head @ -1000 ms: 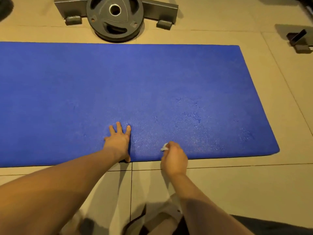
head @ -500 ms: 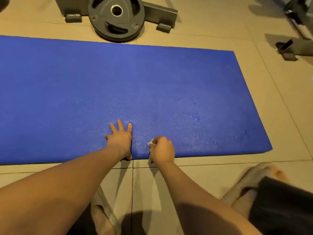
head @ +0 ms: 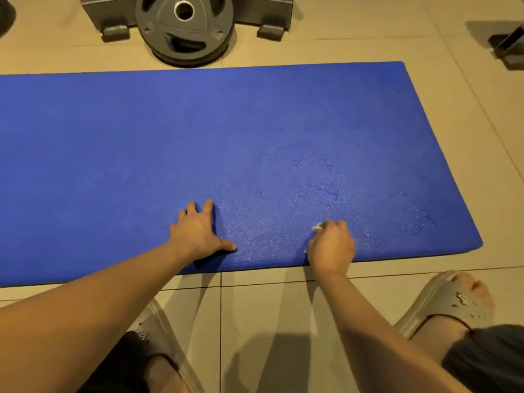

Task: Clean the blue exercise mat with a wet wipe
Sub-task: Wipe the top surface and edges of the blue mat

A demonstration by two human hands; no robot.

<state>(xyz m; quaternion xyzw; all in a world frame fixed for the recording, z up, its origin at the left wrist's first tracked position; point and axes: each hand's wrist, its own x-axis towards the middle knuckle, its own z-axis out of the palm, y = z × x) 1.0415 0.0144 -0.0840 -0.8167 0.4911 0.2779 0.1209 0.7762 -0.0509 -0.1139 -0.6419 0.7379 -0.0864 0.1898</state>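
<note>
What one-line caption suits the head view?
Left hand presses flat on the blue mat while the right hand holds a wet wipe near its front edge.

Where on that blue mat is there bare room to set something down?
The blue foam exercise mat is bare across its far half, between the hands and the round grey weight plate, and left of the flat left hand. The near edge is crowded: the right hand grips the white wet wipe there, with damp patches beyond it.
</note>
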